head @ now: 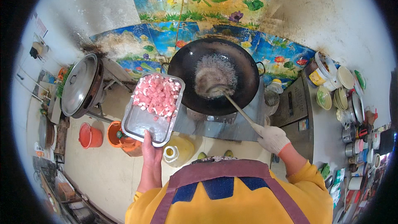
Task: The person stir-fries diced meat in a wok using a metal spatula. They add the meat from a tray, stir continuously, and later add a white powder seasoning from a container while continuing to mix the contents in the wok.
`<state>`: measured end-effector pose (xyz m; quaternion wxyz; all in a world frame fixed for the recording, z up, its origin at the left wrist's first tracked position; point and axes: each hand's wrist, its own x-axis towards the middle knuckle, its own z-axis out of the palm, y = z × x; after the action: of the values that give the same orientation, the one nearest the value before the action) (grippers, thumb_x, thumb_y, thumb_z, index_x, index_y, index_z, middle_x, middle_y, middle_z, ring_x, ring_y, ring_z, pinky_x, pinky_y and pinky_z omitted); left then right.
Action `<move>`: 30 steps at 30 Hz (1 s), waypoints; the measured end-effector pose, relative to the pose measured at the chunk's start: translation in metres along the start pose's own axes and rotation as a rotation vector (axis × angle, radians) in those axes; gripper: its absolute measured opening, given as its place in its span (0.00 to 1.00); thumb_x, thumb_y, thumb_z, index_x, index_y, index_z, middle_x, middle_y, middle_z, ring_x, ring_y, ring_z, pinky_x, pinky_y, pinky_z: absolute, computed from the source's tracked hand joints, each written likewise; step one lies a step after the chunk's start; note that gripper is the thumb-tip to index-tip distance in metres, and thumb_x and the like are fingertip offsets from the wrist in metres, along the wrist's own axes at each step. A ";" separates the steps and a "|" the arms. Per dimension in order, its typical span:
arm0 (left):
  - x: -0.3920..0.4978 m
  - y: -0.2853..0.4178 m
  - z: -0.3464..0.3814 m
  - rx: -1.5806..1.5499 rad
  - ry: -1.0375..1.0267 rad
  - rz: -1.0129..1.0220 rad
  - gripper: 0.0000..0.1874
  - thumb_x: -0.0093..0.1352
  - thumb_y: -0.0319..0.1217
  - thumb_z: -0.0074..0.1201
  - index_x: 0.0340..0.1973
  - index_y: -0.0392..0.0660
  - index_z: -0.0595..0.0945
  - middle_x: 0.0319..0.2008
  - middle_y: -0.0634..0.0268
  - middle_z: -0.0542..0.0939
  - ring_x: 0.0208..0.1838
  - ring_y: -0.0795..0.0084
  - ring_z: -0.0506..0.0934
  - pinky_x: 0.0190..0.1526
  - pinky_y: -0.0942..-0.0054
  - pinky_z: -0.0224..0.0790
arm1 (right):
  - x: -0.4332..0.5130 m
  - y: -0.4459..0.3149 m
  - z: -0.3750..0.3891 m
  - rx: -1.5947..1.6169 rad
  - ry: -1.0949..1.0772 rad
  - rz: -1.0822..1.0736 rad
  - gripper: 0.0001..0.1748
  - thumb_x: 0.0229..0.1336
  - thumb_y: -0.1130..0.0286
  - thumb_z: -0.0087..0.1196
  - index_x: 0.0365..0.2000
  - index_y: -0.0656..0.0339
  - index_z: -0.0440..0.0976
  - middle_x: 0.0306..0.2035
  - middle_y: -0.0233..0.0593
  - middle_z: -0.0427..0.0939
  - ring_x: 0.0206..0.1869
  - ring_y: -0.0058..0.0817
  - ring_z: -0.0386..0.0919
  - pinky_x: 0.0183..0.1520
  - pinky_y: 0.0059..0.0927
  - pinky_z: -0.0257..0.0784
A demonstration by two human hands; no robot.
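Note:
My bare left hand [151,149] holds the near end of a rectangular metal tray [146,127], thumb over its rim. Diced pink and white raw meat [157,95] is heaped over the far part of the tray, which sits close to the left edge of a large black wok [245,77]. My right hand [273,138], in a pale knitted glove, grips the long handle of a ladle [241,110]. The ladle's head rests down inside the wok, in a patch of bubbling, foamy liquid [214,74] whose kind I cannot tell.
The wok stands on a grey stove counter [202,127]. A large lidded pan [81,85] is at left. Below are a red bucket [90,135], an orange bucket [114,133] and a plastic jug of yellow liquid [178,151]. Stacked bowls [340,98] stand on the right-hand cabinet.

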<state>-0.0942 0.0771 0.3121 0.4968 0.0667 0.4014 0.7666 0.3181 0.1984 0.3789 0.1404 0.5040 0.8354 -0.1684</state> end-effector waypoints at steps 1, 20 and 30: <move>0.001 0.000 -0.001 0.004 0.002 0.003 0.26 0.78 0.41 0.44 0.67 0.42 0.62 0.64 0.58 0.69 0.65 0.60 0.70 0.65 0.54 0.64 | 0.007 -0.002 0.003 -0.005 0.011 -0.044 0.33 0.56 0.69 0.50 0.65 0.46 0.63 0.37 0.51 0.80 0.39 0.49 0.81 0.40 0.49 0.75; 0.008 -0.001 -0.001 -0.016 0.008 -0.013 0.25 0.78 0.40 0.42 0.66 0.41 0.63 0.64 0.58 0.70 0.64 0.59 0.71 0.66 0.54 0.63 | 0.075 -0.015 0.030 -0.010 0.300 0.008 0.31 0.57 0.68 0.49 0.63 0.49 0.65 0.32 0.51 0.81 0.34 0.50 0.81 0.37 0.51 0.75; 0.010 -0.004 0.000 0.033 0.030 0.000 0.25 0.76 0.42 0.48 0.64 0.43 0.67 0.60 0.61 0.73 0.61 0.61 0.73 0.63 0.55 0.66 | 0.022 -0.015 0.010 0.055 0.061 -0.039 0.29 0.60 0.66 0.49 0.63 0.45 0.66 0.33 0.51 0.80 0.37 0.50 0.81 0.39 0.50 0.75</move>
<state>-0.0960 0.0859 0.3068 0.4897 0.0634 0.4215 0.7606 0.2961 0.2051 0.3634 0.0980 0.4963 0.8439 -0.1785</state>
